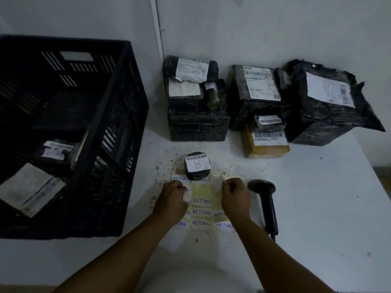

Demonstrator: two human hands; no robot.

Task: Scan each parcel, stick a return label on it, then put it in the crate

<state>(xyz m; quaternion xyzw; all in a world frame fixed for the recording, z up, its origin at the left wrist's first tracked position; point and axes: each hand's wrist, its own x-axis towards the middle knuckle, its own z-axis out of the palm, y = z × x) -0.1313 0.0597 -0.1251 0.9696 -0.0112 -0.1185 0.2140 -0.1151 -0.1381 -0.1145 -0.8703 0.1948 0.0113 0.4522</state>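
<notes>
Label-peeling stage. Both hands rest on the sheet of return labels point(202, 205) lying on the desk point(317, 208): the left hand point(172, 197) presses it down with curled fingers, while the right hand point(234, 194) seems to pinch a label at the sheet's upper right. The small round parcel point(197, 166) stands at the sheet's far edge, the scanner point(267, 203) just right, the crate point(63, 132) left. Labels are thin, limp and tacky; best lifted by a corner.

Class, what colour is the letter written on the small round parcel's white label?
Red: a letter "B" on the round parcel, under its barcode, seen in the head view.
</notes>
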